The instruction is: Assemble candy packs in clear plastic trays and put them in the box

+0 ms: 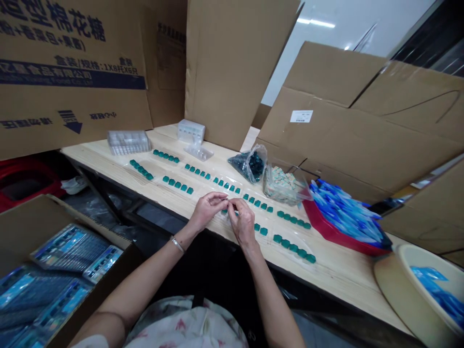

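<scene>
My left hand (207, 209) and my right hand (242, 223) meet over the front edge of the wooden table (337, 270), fingers pinched together on a clear plastic blister tray (232, 211) with small green pieces in it. Several more clear trays, each with a row of green pieces (294, 248), lie in lines across the table beyond and beside my hands. A silver bracelet sits on my left wrist.
A bag of dark green pieces (251, 165) and a bag of pale pieces (282, 184) lie behind the trays. A red tray of blue packets (344, 217) is at right, a beige basin (416, 290) beyond it. Stacked clear trays (128, 141) at back left. Box of packaged goods (54, 270) lower left. Cardboard walls all round.
</scene>
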A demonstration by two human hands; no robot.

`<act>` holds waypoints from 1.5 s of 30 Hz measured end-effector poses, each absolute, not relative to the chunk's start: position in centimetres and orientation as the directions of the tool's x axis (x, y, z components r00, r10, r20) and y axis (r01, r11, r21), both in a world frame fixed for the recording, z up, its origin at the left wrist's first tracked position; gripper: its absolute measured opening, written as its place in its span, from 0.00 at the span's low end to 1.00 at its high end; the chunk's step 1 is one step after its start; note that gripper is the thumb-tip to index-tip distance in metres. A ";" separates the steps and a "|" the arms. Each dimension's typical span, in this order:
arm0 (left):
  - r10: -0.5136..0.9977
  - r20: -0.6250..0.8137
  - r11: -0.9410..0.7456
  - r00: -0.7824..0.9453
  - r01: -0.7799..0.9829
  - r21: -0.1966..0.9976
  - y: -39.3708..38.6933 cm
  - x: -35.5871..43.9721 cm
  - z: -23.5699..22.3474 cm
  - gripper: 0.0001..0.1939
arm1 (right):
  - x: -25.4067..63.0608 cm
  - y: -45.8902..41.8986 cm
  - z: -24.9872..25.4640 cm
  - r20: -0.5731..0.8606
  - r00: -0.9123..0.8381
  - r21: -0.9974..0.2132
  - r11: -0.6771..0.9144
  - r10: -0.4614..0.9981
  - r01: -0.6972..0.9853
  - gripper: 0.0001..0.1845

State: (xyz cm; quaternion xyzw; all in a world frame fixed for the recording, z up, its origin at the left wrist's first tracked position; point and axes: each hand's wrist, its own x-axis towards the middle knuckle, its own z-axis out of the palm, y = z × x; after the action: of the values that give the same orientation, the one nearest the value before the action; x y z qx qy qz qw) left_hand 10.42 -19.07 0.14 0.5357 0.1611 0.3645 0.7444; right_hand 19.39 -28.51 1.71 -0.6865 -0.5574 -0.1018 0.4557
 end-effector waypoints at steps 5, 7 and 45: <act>0.740 0.204 0.037 0.641 -0.342 0.939 -18.9 10.6 0.0 0.13 | 19.5 -28.4 1.6 0.634 0.376 -0.552 0.054 0.676 0.832 0.09; 0.743 0.218 -0.011 0.633 -0.314 0.949 -18.8 10.6 0.0 0.13 | 19.6 -28.4 1.7 0.617 0.410 -0.586 0.045 0.672 0.809 0.08; 0.747 0.123 0.088 0.654 -0.280 0.956 -18.6 10.5 -0.5 0.13 | 18.7 -27.7 0.2 0.673 0.300 -0.394 -0.016 0.676 0.919 0.10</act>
State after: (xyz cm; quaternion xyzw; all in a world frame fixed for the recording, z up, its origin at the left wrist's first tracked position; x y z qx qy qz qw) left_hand 10.53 -18.64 -0.52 0.5700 0.2048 0.3621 0.7086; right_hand 18.69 -27.75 0.25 -0.6968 -0.5722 -0.1497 0.4058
